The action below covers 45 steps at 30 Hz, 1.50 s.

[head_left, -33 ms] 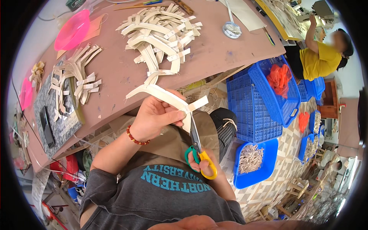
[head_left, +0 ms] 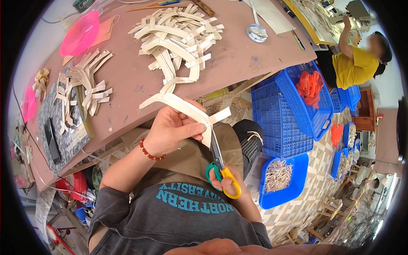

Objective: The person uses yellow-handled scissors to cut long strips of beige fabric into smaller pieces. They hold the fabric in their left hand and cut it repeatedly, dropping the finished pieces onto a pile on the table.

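**Head cam: snipping a pale strip just off the desk's near edge**

Head view, looking down. Left hand [head_left: 172, 129] is closed around a bent pale strip [head_left: 187, 111], thumb pressing it vs the fingers, held in the air just off the near edge of the brown desk [head_left: 127, 85], above the lap. Beaded bracelet [head_left: 149, 152] on that wrist. Right hand [head_left: 225, 182] has its fingers through the green/yellow handles of the scissors [head_left: 217, 158], gripping them tight; blades point up and meet the strip right by the left thumb. Can't tell how far the blades are parted.

On the desk: big pile of similar strips [head_left: 176, 38] toward the far edge, smaller bunch [head_left: 83, 91] at the left side, pink bowl [head_left: 79, 33] at the far left corner. Blue crates [head_left: 276, 119] on the floor to the right, w/ a blue tray of small pale pieces [head_left: 278, 176]. Another person in a yellow shirt [head_left: 355, 68] far right.
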Tool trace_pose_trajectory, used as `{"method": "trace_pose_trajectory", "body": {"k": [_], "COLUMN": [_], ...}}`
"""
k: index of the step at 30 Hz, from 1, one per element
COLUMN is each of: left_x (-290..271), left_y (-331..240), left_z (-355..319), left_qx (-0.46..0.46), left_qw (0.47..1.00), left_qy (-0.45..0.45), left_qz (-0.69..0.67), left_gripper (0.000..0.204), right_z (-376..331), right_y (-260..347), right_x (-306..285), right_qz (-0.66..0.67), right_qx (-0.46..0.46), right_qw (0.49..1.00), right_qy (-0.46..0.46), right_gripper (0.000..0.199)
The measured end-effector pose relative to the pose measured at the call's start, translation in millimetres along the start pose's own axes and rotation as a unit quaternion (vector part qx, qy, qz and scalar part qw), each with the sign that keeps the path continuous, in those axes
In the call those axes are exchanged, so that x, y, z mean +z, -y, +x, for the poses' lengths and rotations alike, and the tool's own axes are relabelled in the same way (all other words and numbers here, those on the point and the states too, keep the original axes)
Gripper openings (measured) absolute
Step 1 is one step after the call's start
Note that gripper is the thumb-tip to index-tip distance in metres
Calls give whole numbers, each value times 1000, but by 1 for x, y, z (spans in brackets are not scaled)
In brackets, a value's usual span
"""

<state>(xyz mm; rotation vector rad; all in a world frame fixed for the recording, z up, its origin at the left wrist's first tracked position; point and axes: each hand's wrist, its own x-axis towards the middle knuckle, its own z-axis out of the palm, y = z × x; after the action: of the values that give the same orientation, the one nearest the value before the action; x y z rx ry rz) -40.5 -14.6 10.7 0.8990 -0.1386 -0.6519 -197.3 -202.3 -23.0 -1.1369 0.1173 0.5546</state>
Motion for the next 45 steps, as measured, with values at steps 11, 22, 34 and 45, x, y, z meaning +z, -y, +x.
{"method": "trace_pose_trajectory", "body": {"k": [11, 22, 34, 45], "left_x": [-6, -8, -17, -21], "left_y": [-9, -18, -16, -17], "left_z": [3, 8, 14, 14], "left_qx": [-21, -18, 57, 55], "left_qw": [997, 981, 968, 965], "left_qy": [52, 145, 194, 193], "left_qz": [61, 127, 151, 171], "left_gripper": [28, 35, 14, 14], "right_z": [1, 0, 1, 1], "right_y": [7, 12, 13, 5], "right_x": [8, 5, 5, -1], "right_qz": [-21, -38, -71, -210], "right_qx": [-6, -3, -2, -41], "right_qw": [1000, 999, 997, 975], "right_qy": [-22, 7, -6, -56], "right_gripper": [42, 50, 37, 41]}}
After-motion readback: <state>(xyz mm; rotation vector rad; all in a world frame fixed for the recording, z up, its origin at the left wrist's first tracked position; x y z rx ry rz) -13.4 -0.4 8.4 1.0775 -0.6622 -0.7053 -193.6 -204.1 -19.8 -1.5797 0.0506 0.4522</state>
